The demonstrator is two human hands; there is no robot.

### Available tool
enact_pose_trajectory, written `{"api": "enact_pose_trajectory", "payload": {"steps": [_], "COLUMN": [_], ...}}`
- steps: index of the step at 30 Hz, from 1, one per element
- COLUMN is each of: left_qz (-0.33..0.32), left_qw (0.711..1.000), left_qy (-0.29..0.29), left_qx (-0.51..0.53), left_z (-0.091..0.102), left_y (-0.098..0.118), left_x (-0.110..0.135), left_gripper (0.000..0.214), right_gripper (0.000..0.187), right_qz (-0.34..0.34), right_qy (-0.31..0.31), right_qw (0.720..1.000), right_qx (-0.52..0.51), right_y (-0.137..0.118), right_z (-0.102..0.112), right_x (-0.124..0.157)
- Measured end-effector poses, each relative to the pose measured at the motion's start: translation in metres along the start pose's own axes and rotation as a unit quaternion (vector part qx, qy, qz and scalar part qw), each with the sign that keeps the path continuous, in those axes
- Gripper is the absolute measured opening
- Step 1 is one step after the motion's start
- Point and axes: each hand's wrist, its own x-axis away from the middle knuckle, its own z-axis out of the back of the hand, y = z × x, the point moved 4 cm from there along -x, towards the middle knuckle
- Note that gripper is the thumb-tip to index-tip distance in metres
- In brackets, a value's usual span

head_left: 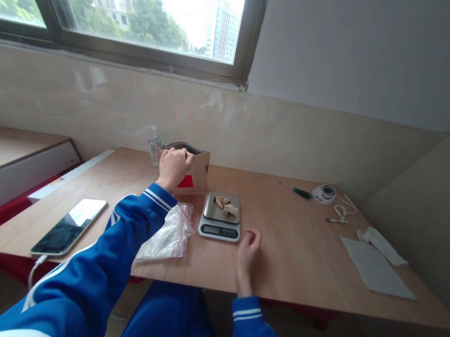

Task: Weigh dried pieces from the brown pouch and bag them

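Observation:
My left hand (174, 167) is closed on the top edge of a brown paper pouch (199, 173) with a red patch. The pouch stands upright, its mouth gaping and dark inside. Right of it lies a kitchen scale (219, 231) with a metal plate and a small display. Several pale, dried-looking pieces (225, 205) rest on that plate; their kind I cannot tell. Beside the scale's front right corner, my right hand (249, 252) rests on the table, fingers curled in and nothing visible in them. Clear zip bags (169, 234) lie under my left forearm.
A phone (69, 227) with a cable lies at the left. Behind the pouch stands a clear bottle (154, 146). To the right are a green-handled screwdriver (302, 193), a white dome camera (324, 194) with its cable, a white cloth (383, 246) and a white sheet (375, 269).

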Motion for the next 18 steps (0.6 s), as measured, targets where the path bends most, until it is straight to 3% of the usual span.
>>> {"api": "enact_pose_trajectory", "payload": {"steps": [5, 8, 13, 18], "left_qz": [0.036, 0.008, -0.038, -0.041], "left_qw": [0.986, 0.968, 0.958, 0.953], "left_qy": [-0.164, -0.247, -0.278, -0.297], "left_qx": [-0.005, -0.039, -0.062, -0.040], "left_z": [0.009, 0.005, -0.010, -0.021], "left_y": [0.005, 0.009, 0.012, 0.007], "left_x": [0.006, 0.011, 0.016, 0.011], "left_gripper": [0.028, 0.030, 0.040, 0.030], "right_gripper": [0.022, 0.022, 0.022, 0.022], "right_qz": [-0.008, -0.013, -0.011, -0.011], "right_qy": [-0.012, -0.013, -0.010, -0.011], "right_qw": [1.000, 1.000, 1.000, 1.000], "right_qx": [-0.002, 0.004, 0.008, 0.013], "right_y": [0.000, 0.000, 0.001, 0.003], "right_z": [0.000, 0.001, 0.000, 0.000], "right_x": [0.001, 0.001, 0.000, 0.000]}}
